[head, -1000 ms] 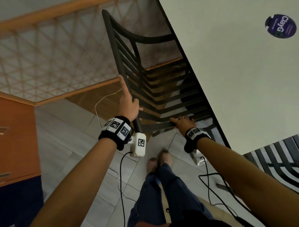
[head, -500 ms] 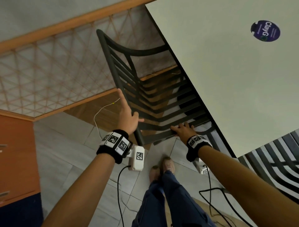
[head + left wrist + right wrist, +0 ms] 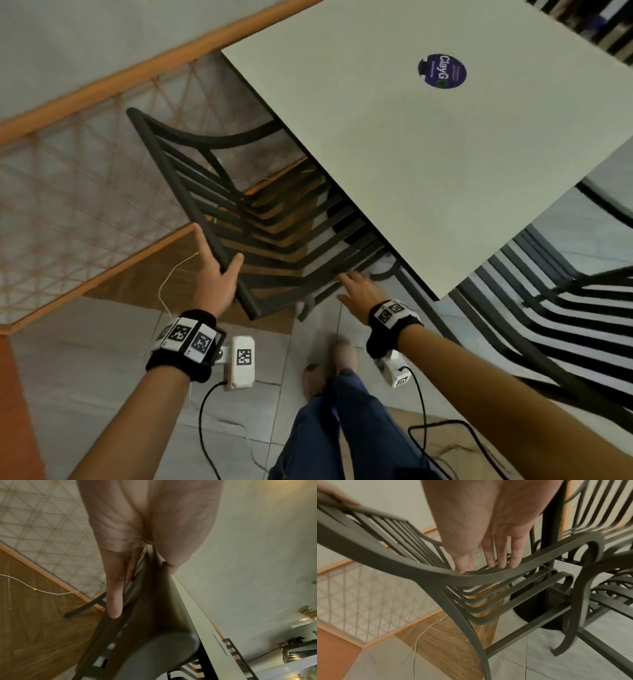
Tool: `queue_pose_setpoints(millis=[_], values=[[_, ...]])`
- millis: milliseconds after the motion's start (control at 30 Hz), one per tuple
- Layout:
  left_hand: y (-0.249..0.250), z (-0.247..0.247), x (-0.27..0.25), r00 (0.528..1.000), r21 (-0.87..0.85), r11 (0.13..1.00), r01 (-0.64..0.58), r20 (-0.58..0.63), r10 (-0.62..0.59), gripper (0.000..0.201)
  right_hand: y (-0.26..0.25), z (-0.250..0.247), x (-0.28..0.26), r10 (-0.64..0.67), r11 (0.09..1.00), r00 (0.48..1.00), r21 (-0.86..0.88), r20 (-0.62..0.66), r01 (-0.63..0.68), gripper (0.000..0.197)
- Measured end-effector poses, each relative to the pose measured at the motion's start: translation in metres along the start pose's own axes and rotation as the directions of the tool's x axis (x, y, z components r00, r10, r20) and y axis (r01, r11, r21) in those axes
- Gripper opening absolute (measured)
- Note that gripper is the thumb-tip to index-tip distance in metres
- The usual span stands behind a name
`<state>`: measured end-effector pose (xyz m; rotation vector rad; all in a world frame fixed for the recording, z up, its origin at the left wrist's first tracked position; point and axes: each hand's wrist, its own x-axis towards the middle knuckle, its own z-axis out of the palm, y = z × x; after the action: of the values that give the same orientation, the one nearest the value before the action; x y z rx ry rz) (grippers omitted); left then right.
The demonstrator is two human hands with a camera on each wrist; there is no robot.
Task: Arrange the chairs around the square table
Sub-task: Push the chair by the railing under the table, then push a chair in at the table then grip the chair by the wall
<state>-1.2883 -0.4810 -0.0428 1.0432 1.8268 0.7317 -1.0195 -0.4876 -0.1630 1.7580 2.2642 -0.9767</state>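
A dark metal slatted chair [image 3: 267,219] stands at the left side of the square white table [image 3: 394,164], its seat partly under the tabletop. My left hand [image 3: 215,260] rests on the backrest's top rail [image 3: 154,608]. The rail lies between thumb and straight fingers [image 3: 115,599]. My right hand [image 3: 352,284] touches the chair's side rail [image 3: 402,563] with straight fingertips [image 3: 515,561]. A second slatted chair [image 3: 548,308] stands at the table's near right side, also seen as the second chair [image 3: 599,513] beyond the black table post [image 3: 551,520].
A rope-lattice railing [image 3: 68,171] in an orange wooden frame runs close behind the chair. A white cable [image 3: 171,274] lies on the wooden floor strip. My feet [image 3: 329,363] stand on grey tiles, with black wrist-camera cables [image 3: 445,428] trailing. An orange cabinet [image 3: 13,411] is at the left edge.
The head view has swung so that more of the tabletop shows. Both hands stay on the same chair rails, and the right hand's fingers now lie straighter.
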Motion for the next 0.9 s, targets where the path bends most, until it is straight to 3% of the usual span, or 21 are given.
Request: queue_pose_setpoints(millis=[200, 267, 333, 433, 633, 767, 900], values=[[-0.011, 0.016, -0.044, 0.996, -0.065, 0.998, -0.012, -0.087, 0.007, 0.056, 0.025, 0.013, -0.069, 0.077, 0.993, 0.996, 0.082, 0.046, -0.080, 0.034], [-0.028, 0.028, -0.052, 0.991, -0.192, 0.976, 0.104, -0.059, -0.117, 0.052, 0.037, 0.019, -0.094, 0.107, 0.990, 0.991, 0.083, 0.076, -0.113, 0.033], [-0.047, 0.042, -0.061, 0.975, -0.311, 0.926, 0.214, 0.011, -0.222, 0.064, 0.054, 0.023, -0.119, 0.152, 0.981, 0.984, 0.109, 0.091, -0.162, 0.032], [-0.061, 0.072, -0.088, 0.947, -0.413, 0.858, 0.304, 0.034, -0.319, 0.068, 0.092, 0.017, -0.154, 0.206, 0.962, 0.972, 0.158, 0.113, -0.223, 0.030], [-0.056, 0.188, -0.148, 0.889, -0.369, 0.809, 0.457, 0.199, -0.411, 0.078, 0.195, -0.046, -0.233, 0.215, 0.964, 0.976, 0.168, -0.033, -0.207, 0.020], [-0.022, 0.282, -0.191, 0.870, -0.384, 0.784, 0.489, 0.284, -0.404, 0.072, 0.260, -0.109, -0.284, 0.167, 0.975, 0.971, 0.173, -0.172, -0.137, 0.013], [0.001, 0.370, -0.214, 0.864, -0.389, 0.774, 0.499, 0.300, -0.405, 0.083, 0.313, -0.168, -0.326, 0.148, 0.977, 0.945, 0.190, -0.292, -0.094, 0.012]])
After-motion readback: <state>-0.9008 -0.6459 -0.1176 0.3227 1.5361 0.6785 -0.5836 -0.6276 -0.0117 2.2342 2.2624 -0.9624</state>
